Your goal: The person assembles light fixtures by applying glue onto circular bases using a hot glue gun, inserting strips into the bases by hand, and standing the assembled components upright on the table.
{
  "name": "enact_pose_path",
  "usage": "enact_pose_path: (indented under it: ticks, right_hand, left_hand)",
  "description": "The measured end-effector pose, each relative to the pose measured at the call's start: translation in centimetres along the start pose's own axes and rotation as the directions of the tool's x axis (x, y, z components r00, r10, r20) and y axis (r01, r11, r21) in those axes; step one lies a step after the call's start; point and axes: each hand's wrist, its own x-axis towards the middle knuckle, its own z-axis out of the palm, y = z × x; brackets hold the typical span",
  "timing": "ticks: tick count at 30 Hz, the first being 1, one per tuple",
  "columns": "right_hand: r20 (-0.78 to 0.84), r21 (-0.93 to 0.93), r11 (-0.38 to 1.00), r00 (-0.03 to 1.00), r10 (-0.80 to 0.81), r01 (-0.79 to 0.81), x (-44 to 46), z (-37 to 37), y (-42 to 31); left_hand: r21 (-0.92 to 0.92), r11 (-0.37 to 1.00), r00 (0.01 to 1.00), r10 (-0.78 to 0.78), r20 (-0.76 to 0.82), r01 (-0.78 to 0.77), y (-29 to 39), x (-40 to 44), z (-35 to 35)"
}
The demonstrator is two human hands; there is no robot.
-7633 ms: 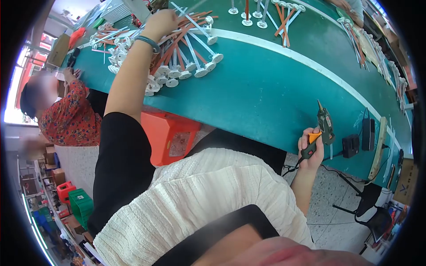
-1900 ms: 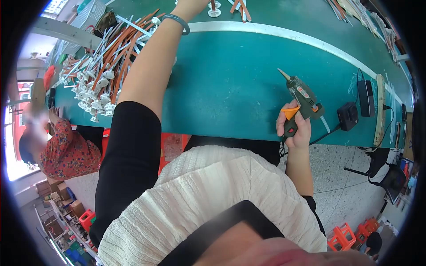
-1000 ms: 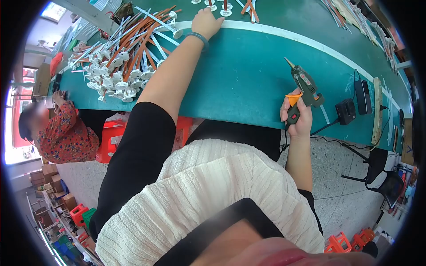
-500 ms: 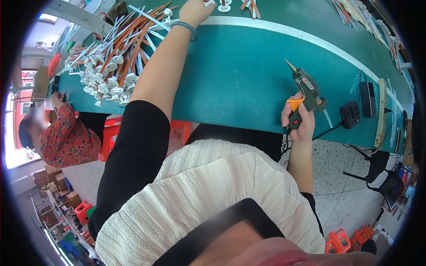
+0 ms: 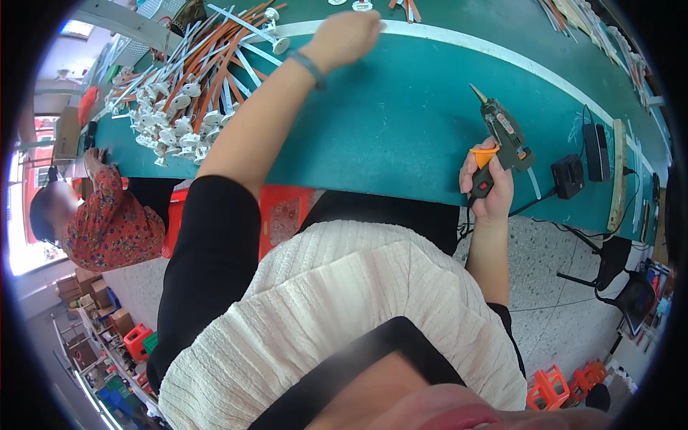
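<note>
In the head view my right hand [image 5: 491, 186] is closed round a dark green glue gun [image 5: 505, 129] with an orange trigger [image 5: 484, 155]. Its nozzle points up and away from me, and a glue stick [image 5: 534, 184] juts from the back. Over the far part of the green table, my left hand [image 5: 345, 37] is blurred by motion, and whether its fingers hold anything cannot be made out. Just beyond that hand lies a small white round piece [image 5: 362, 5]. Left of my forearm is a heap of orange and pale strips with white bases [image 5: 172, 132].
Black power adapters [image 5: 567, 180] with cords sit on the table's right side, by a wooden strip [image 5: 616, 179]. More strips [image 5: 555, 16] lie at the far right. A person in a red floral top [image 5: 115, 222] sits at the left. Red stools [image 5: 548, 387] stand on the floor.
My left hand has come back toward me and to the right, away from the white pieces at the far edge. The glue gun has shifted slightly right and stays in my right hand.
</note>
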Motion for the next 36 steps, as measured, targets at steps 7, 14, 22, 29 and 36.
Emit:
enact_pose_path:
  ticks: [7, 14, 22, 29, 36]
  right_hand:
    - [0.138, 0.212, 0.967, 0.975, -0.172, 0.141, 0.3, -0.6, 1.0]
    - [0.204, 0.403, 0.914, 0.97, -0.13, 0.037, -0.8, 3.7, 0.8]
    - [-0.005, 0.071, 0.986, 0.988, -0.154, 0.154, -3.3, -1.8, -0.5]
    - [-0.018, 0.058, 0.986, 0.987, -0.158, 0.159, -2.8, -1.3, -0.6]
    - [-0.015, 0.105, 0.983, 0.988, -0.152, 0.153, -2.5, -1.7, -0.7]
  left_hand:
    - [-0.702, 0.637, 0.799, 0.579, 0.164, -0.318, 13.1, -11.9, -3.3]
    - [-0.953, 0.295, 0.476, 0.849, 0.229, -0.068, 11.3, -9.6, -6.0]
    - [-0.382, 0.903, 0.849, -0.352, -0.394, 0.198, -9.2, 2.5, 0.0]
    - [-0.353, 0.922, 0.797, -0.33, -0.506, 0.158, -5.5, 6.1, -3.1]
    - [-0.257, 0.949, 0.81, -0.292, -0.509, 0.181, -4.5, 8.2, -4.2]
